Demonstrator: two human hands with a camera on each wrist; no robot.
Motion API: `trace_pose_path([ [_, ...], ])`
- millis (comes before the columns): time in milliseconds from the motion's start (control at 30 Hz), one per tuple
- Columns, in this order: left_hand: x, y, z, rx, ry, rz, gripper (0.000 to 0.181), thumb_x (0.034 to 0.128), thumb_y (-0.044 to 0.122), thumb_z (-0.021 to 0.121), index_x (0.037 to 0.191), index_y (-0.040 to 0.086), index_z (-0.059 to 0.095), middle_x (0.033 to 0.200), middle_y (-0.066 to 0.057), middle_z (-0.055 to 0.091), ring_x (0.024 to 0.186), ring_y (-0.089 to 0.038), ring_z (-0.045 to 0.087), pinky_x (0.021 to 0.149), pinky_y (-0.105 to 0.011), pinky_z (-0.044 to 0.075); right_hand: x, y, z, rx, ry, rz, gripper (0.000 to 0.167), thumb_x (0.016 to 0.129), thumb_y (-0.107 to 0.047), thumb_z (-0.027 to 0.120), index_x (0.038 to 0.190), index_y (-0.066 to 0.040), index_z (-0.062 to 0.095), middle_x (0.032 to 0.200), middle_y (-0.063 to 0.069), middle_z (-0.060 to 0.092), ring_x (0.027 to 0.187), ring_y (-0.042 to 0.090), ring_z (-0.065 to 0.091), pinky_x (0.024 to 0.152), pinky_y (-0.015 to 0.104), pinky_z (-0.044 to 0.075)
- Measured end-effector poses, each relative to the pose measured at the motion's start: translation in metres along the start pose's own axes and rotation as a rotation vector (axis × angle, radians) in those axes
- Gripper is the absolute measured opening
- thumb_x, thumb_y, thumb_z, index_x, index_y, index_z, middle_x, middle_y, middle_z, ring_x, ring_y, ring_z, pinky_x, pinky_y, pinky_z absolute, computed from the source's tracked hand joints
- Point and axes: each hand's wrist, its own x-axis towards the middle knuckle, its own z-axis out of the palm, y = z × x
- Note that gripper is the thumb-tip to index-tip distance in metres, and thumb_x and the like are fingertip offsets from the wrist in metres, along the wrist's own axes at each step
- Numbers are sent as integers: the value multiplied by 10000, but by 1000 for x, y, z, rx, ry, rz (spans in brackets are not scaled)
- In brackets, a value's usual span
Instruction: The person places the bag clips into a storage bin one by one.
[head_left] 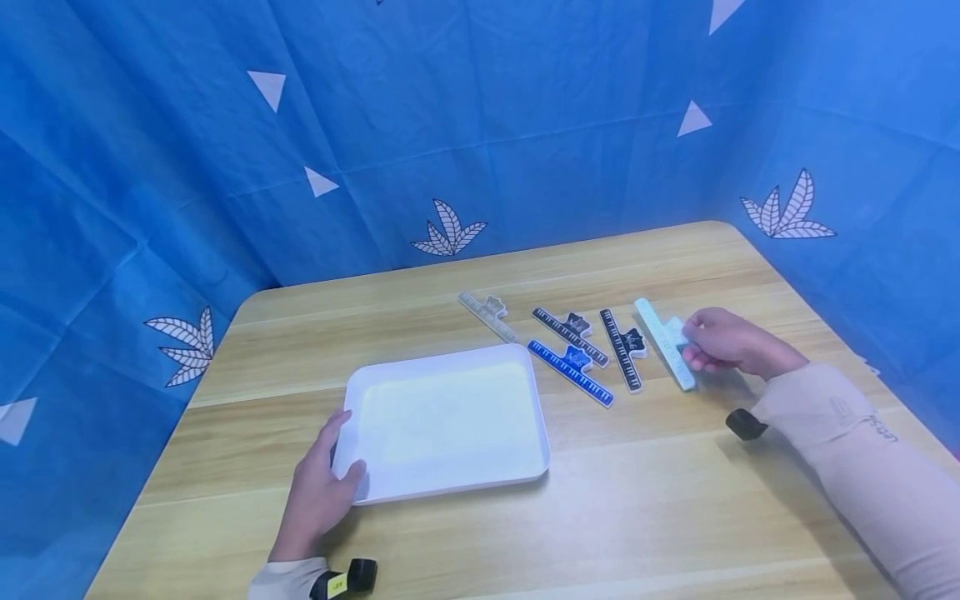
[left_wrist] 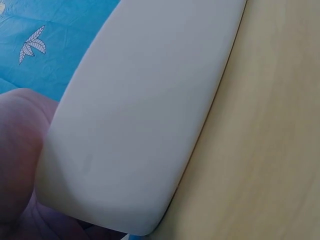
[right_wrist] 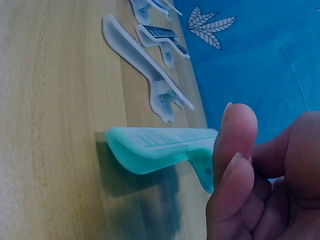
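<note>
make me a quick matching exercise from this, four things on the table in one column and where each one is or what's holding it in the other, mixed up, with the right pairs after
Things
1. white tray
2. mint-green clip
3. blue clip
4. grey clip

Places
A. farthest left of the clips in the head view
B. pinched by the right grip
C. lowest of the clips in the head view
D. held along its left side by the left grip

Right pairs: 1-D, 2-B, 3-C, 4-A
</note>
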Motion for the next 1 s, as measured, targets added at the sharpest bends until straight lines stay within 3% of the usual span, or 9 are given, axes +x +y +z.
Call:
trace_pose_path([
  [533, -1, 0, -1, 12, -14, -13, 684, 888, 42, 580, 1501, 56, 277, 1577, -207, 190, 1425, -428, 160, 1123, -580, 181, -4, -7, 2, 48, -2, -19, 409, 1046, -117, 292, 1311, 195, 273, 786, 73, 570, 628, 113, 567, 543, 235, 518],
  [1000, -1, 2, -2, 4, -25, -32, 698, 898, 54, 573, 1515, 62, 247, 1578, -209, 185, 1428, -421, 158, 1128, -570, 179, -9, -14, 4, 11, 10, -39, 413, 1041, -129, 308, 1299, 193, 320, 826, 99, 597, 683, 153, 589, 589, 253, 521],
])
